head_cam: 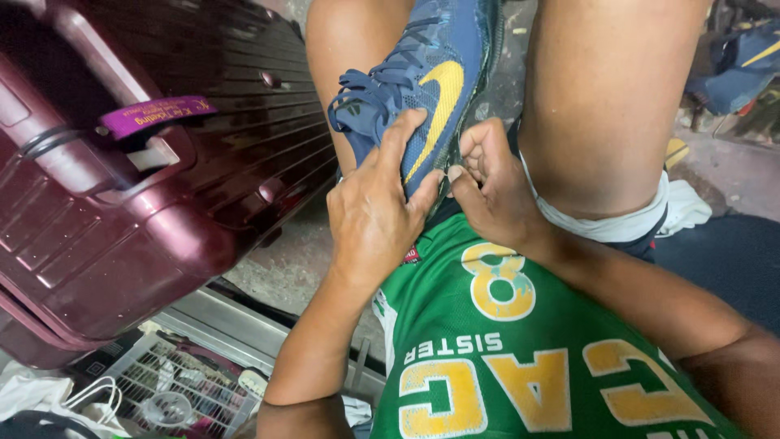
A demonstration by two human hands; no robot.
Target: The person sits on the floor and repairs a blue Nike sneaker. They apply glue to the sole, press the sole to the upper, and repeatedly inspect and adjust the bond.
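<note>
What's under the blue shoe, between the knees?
The blue shoe is held between bare knees, left hand gripping its side, right hand pinching near the heel. Beneath shows green jersey and grey floor; the sole is hidden.

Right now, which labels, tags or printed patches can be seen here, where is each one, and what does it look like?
Luggage tag: a purple strap with small yellow print, looped round the handle of the maroon suitcase, upper left.
Small patch: red and white, on the green shirt beside the left hand.
No packages, signs or screens show.
</note>
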